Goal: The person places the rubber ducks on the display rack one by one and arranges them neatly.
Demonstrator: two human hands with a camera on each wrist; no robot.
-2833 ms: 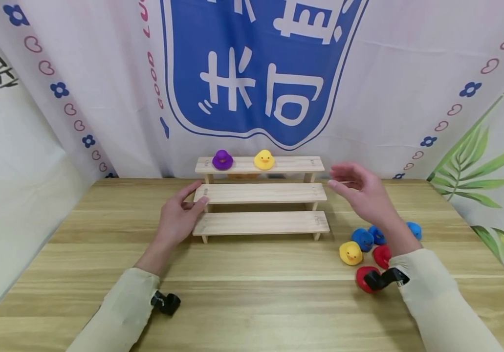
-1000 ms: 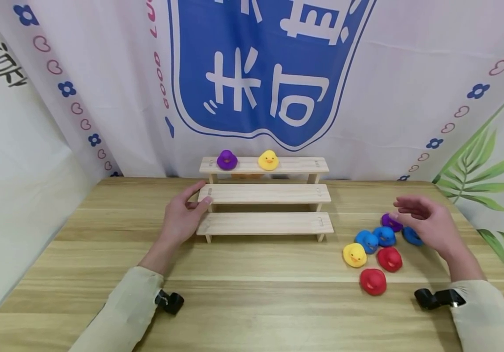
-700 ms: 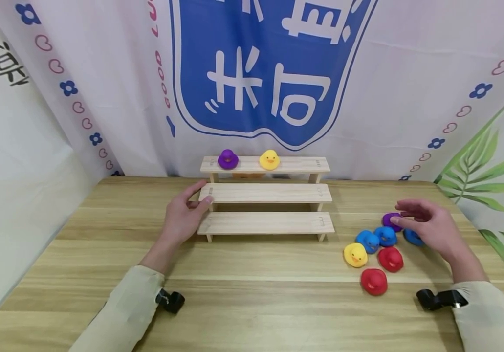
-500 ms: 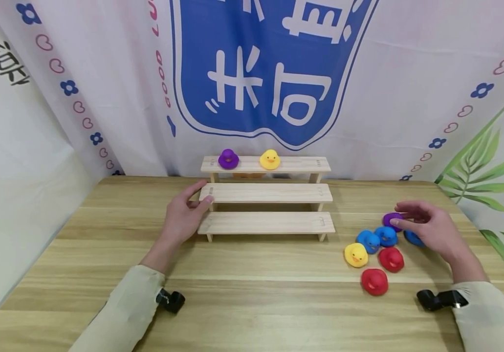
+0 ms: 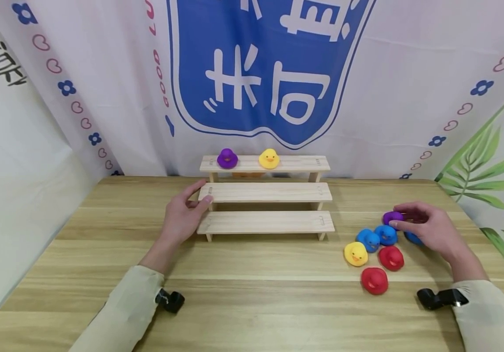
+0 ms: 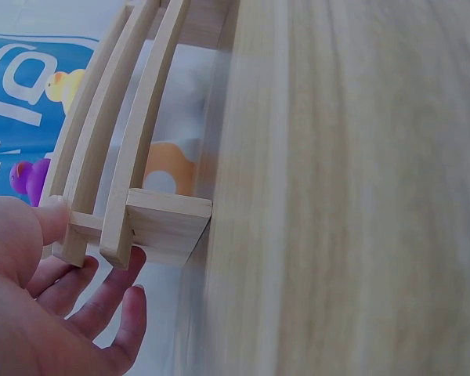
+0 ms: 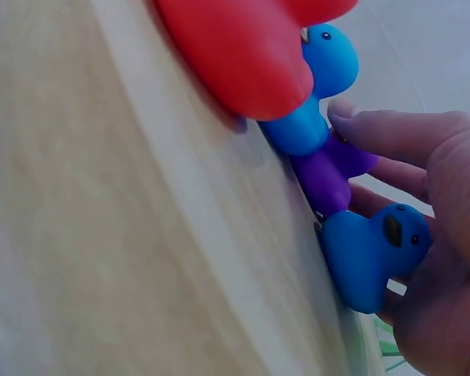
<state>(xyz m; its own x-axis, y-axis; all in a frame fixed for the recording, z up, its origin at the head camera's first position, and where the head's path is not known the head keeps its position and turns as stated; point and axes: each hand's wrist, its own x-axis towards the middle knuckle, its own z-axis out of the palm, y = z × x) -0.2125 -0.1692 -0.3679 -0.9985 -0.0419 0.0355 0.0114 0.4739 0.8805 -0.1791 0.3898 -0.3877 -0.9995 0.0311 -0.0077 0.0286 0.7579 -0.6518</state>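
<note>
My left hand (image 5: pixel 182 215) grips the left end of a three-tier wooden display shelf (image 5: pixel 265 192), thumb over the middle tier. In the left wrist view its fingers reach around the ends of the boards (image 6: pixel 119 227). At the right, my right hand (image 5: pixel 434 230) pinches a purple rubber duck (image 5: pixel 393 218) between thumb and fingers, low at the table. The right wrist view has this purple duck (image 7: pixel 329 176) between two blue ducks, the nearer blue duck (image 7: pixel 368 254) lying under the palm. A second purple duck (image 5: pixel 227 159) and a yellow duck (image 5: pixel 269 159) sit on the top tier.
Beside the right hand stand blue ducks (image 5: pixel 368 240), a yellow duck (image 5: pixel 356 254) and two red ducks (image 5: pixel 374 280) close together on the wooden table (image 5: pixel 252 303). A printed curtain (image 5: pixel 115 98) hangs right behind the shelf.
My right hand has moved from beside the shelf to the duck group at the right and closed its thumb and fingers on the purple duck. The left hand stays at the shelf.
</note>
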